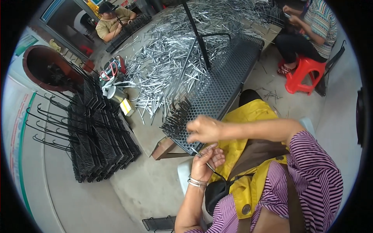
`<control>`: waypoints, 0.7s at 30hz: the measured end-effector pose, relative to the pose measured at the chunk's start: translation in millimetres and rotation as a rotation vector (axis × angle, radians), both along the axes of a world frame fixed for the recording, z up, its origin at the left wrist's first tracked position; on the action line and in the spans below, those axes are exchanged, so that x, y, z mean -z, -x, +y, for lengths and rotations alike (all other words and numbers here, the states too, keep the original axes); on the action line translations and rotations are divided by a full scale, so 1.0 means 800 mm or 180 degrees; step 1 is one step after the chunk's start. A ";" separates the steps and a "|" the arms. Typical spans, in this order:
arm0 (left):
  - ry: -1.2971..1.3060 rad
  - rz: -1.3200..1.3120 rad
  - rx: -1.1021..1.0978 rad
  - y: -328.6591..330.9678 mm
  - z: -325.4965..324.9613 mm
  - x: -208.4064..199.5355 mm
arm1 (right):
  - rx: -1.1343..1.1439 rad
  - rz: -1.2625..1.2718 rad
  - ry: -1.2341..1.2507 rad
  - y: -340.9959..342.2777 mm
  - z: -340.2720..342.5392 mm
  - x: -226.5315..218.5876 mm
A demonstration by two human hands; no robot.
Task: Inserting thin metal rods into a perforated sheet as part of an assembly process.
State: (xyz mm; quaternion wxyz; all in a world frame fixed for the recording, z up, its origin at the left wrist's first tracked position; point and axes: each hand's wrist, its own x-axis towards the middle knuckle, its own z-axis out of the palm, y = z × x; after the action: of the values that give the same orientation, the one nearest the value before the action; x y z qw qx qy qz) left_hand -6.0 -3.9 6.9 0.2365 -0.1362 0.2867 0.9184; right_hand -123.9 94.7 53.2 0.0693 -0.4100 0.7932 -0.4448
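Note:
My left hand [208,161], with bracelets at the wrist, is curled round a thin metal rod [198,153] with a pale tip; a dark, cord-like length runs from its lower end toward my lap. Just above it, my right hand [204,129] is closed with its fingers bent, slightly blurred; what is in them is hidden. It hovers at the near end of a long black perforated metal panel [217,85]. Beside that hand, a dense cluster of dark thin metal pieces [176,120] stands on the panel's end.
A large heap of silvery metal rods [167,58] covers the table. Stacked black racks with hooked wires [97,143] stand at the left. Scissors [108,72] and a metal can [116,93] sit at the table's edge. Two people work beyond; one sits on a red stool [305,75].

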 end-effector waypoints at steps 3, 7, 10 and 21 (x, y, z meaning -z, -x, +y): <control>0.0192 0.0106 0.0220 0.001 0.003 0.003 | -0.0342 -0.0456 -0.0009 -0.032 0.017 0.016; 0.0497 0.0019 0.0309 0.000 0.009 0.000 | -0.0149 -0.0803 0.0064 -0.046 0.025 0.016; 0.0837 0.0056 0.0325 0.001 0.012 -0.009 | 0.0137 -0.1029 0.0206 -0.050 0.025 0.019; 0.0694 0.0201 0.0448 -0.002 0.013 -0.016 | 0.0891 -0.1561 0.1435 0.006 0.050 -0.005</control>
State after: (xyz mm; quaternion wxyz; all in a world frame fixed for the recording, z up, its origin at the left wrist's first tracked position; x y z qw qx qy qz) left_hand -4.0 6.5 19.3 0.2749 -0.1116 0.4009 0.8668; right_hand -129.1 135.0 56.9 0.1039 -0.1834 0.6835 -0.6989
